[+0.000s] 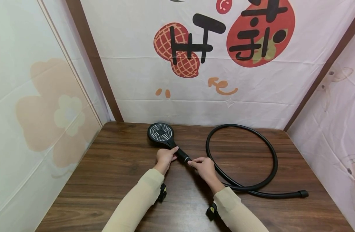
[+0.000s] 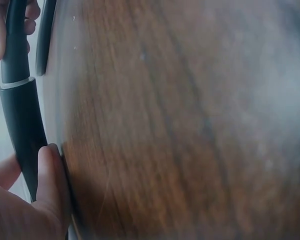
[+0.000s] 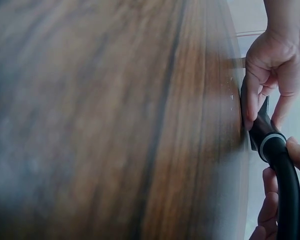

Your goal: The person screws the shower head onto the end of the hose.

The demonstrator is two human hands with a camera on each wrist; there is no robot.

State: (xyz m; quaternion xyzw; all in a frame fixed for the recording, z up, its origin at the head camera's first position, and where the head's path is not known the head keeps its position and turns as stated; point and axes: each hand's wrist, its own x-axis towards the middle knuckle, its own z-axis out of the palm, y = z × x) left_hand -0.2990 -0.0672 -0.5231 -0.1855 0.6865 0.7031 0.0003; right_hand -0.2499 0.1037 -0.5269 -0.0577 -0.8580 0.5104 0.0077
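Note:
A black shower head [image 1: 161, 132] lies toward the back of the table, its round nozzle face turned up. My left hand [image 1: 164, 158] pinches its handle [image 1: 181, 154] between thumb and fingers, just below the head. At the handle's lower end, by a pale ring, my right hand [image 1: 204, 168] grips the end of the black hose [image 1: 274, 154]. In the right wrist view the hose [image 3: 288, 200] meets the handle at that ring, with thumb and fingers on either side. The hose makes one big loop to the right, and its free end fitting [image 1: 303, 193] lies on the table.
The brown wood-grain table [image 1: 122, 190] carries the work. Behind it hangs a white printed cloth [image 1: 136, 80], with more cloth at the left and right sides. A dark strap device [image 1: 211, 211] sits at each wrist.

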